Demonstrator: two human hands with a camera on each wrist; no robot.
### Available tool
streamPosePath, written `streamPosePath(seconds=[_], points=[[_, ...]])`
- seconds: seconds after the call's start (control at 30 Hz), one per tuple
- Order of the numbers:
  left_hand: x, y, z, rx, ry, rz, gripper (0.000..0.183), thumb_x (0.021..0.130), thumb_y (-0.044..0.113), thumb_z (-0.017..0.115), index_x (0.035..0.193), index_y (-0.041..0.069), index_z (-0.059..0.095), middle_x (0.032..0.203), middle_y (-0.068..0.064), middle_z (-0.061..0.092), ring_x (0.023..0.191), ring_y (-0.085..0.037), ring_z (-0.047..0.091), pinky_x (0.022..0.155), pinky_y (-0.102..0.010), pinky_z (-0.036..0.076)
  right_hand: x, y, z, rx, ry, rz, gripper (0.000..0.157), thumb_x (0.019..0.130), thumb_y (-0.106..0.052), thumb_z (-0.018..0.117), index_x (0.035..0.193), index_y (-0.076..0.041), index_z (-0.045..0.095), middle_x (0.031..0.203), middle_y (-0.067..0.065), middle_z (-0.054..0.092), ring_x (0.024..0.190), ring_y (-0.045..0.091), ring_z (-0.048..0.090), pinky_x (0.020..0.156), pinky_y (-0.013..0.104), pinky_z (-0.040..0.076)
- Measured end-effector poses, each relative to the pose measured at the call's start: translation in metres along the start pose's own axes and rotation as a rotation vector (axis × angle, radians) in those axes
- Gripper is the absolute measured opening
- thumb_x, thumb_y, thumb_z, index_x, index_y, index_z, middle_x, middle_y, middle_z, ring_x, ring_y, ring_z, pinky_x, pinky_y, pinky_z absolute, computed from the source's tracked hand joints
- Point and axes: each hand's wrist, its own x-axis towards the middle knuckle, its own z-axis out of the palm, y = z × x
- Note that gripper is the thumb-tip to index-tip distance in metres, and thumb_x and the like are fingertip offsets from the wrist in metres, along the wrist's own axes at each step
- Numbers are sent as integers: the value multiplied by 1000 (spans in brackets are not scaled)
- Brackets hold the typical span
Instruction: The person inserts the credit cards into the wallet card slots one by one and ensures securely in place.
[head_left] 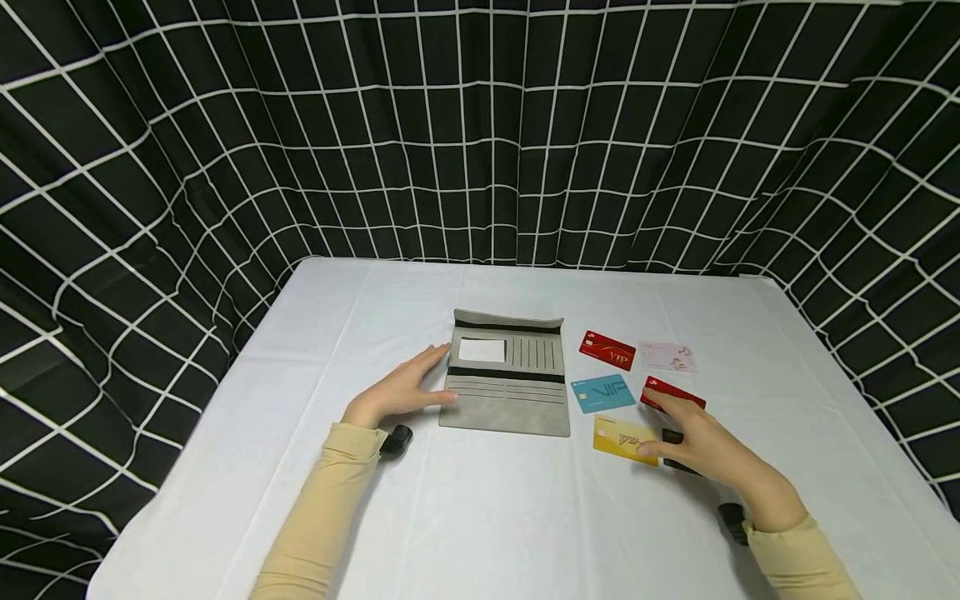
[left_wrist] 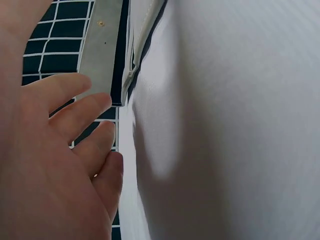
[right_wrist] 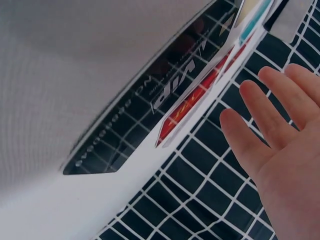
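L sleeve (head_left: 318, 512), pale yellow, w/ black unit (head_left: 396, 442) at wrist. L hand (head_left: 401, 387) wide, empty: fingertips by wallet's L edge, thumb tip over same edge; touching or not, can't tell. Grey wallet (head_left: 502, 415) lies unfolded mid-table, white insert (head_left: 482, 350) in window, slots to R & on near half. Just R of it: blue card (head_left: 602, 393), red VIP card (head_left: 600, 348) beyond that, yellow card (head_left: 617, 437) on near side. Farther R: 2nd red card (head_left: 681, 392), pale pink card (head_left: 667, 356) behind it, black card (head_left: 672, 436) nearer, partly hidden by R hand (head_left: 708, 446). R hand wide, empty, thumb over yellow's R end, fingers over 2nd red; contact can't tell.
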Motion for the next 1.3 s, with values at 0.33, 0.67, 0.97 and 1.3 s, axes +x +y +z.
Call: streamPosePath(seconds=[0.33, 0.67, 0.97, 1.3], points=[[-1, -3, 2, -7, -18, -9, 98, 74, 61, 66, 149, 17, 20, 152, -9, 16, 138, -22, 12, 109, -45, 18, -1, 0, 4, 1, -22, -3, 94, 69, -49, 75, 135, 8, 40, 132, 28, 42, 121, 44, 36, 94, 61, 33], [-1, -2, 3, -9, -43, -10, 100, 72, 60, 68, 149, 19, 20, 153, -8, 16, 138, -22, 11, 109, -46, 16, 1, 1, 7, -3, -27, -43, 96, 65, -46, 79, 132, 11, 42, 130, 29, 45, 120, 44, 39, 94, 59, 35], [-2, -2, 3, -4, -68, -2, 102, 72, 57, 70, 150, 16, 18, 153, -11, 14, 138, -29, 8, 110, -47, 11, 0, 1, 9, -27, -40, -55, 96, 62, -50, 78, 129, 11, 46, 126, 27, 49, 116, 42, 43, 93, 57, 37], [-1, -5, 4, -16, -84, 6, 105, 70, 59, 71, 149, 16, 19, 153, -12, 11, 138, -30, 7, 111, -47, 9, -1, -1, 12, -35, -54, -24, 91, 61, -49, 80, 126, 8, 51, 125, 24, 51, 114, 41, 44, 93, 58, 37]])
